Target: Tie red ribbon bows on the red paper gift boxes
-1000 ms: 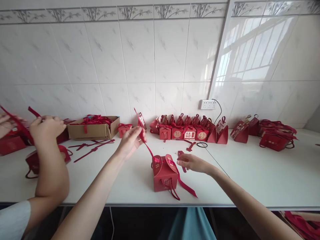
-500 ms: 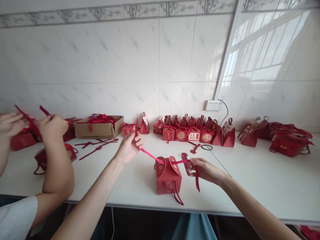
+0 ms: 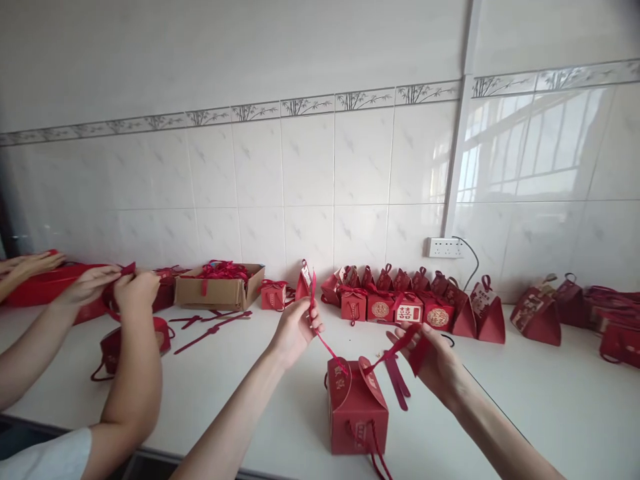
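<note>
Red box (image 3: 358,417) stood upright on desk (image 3: 285,427), below and between our hands. Ribbon (image 3: 328,345) rose from its lid flaps (image 3: 339,390) in two strands, spread left and right. We held left strand in left hand (image 3: 296,332), fingers pinched closed on it; right strand in right hand (image 3: 441,360), fingers loosely curled about it. Neither hand was clearly nearer box. Flaps were folded over; contents stayed hidden. Behind, at left, cardboard carton (image 3: 206,294) contained loose ribbons (image 3: 225,269), heaped above rim.

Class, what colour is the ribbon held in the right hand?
The ribbon is deep red; the head view shows it best.
</note>
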The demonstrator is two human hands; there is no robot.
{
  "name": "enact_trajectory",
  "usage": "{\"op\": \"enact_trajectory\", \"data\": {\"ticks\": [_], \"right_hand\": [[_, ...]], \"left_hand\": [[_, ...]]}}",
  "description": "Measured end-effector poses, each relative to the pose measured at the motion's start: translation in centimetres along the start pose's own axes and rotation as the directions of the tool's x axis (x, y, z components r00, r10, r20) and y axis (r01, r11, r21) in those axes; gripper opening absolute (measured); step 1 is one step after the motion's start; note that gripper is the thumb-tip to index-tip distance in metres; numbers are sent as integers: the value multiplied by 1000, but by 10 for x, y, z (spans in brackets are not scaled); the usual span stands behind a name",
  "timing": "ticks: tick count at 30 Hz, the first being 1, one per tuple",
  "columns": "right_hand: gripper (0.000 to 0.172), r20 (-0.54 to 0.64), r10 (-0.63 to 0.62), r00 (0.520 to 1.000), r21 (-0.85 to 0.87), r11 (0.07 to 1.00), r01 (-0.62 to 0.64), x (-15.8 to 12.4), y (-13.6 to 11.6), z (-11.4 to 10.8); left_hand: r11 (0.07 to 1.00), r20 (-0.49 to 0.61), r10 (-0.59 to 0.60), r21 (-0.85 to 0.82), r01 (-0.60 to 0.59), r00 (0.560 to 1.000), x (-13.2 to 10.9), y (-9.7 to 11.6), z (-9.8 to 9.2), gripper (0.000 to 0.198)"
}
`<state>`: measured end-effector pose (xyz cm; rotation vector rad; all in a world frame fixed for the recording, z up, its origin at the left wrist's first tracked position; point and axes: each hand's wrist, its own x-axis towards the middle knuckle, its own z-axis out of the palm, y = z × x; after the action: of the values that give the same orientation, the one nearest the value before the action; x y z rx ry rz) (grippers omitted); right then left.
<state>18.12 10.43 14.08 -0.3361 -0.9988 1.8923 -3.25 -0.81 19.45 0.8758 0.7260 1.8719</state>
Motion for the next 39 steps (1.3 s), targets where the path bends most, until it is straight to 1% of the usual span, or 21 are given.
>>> {"op": "enact_trajectory", "data": {"ticks": [3,5,6,9,11,16,20,23,25,28,32,36,39], "right_hand": [[24,127,-6,992,94,996,-6,-1,-3,18],[24,208,-7,978,105,994,-15,-2,-6,27],[23,221,-23,975,85,996,4,-2,-6,30],[16,187,-93,978,-28,995,100,-1,-4,37],[17,163,-117,980,-71,989,130,0,-3,40],[28,97,-136,986,-54,989,141,2,-5,45],[32,66,-167,984,-38,985,170,5,-9,49],[36,23,-145,989,-58,987,147,7,-11,52],[39,17,-126,992,-94,987,127,8,-12,54],[42,59,-89,994,-159,983,97,9,-11,54],[38,131,-28,991,-206,977,55,9,-12,54],[40,148,32,988,-251,968,7,7,-16,55],[35,180,86,980,-325,945,-23,6,-19,55]], "left_hand": [[1000,7,-7,2,7,1000,1,0,6,21],[1000,12,-5,5,5,1000,1,0,8,21],[1000,12,-2,6,2,1000,2,1,9,21],[1000,16,0,6,0,1000,3,1,12,20],[1000,24,-4,1,4,1000,3,1,14,19],[1000,45,7,-1,-7,999,3,3,20,18],[1000,77,14,1,-14,997,4,4,23,17],[1000,86,15,11,-16,996,6,3,24,15],[1000,85,16,14,-17,996,7,1,24,14],[1000,81,17,6,-17,997,7,1,26,14],[1000,91,14,-11,-13,996,7,4,29,13],[1000,103,19,-9,-18,994,6,8,31,13],[1000,107,22,-2,-22,994,4,9,33,15]]}}
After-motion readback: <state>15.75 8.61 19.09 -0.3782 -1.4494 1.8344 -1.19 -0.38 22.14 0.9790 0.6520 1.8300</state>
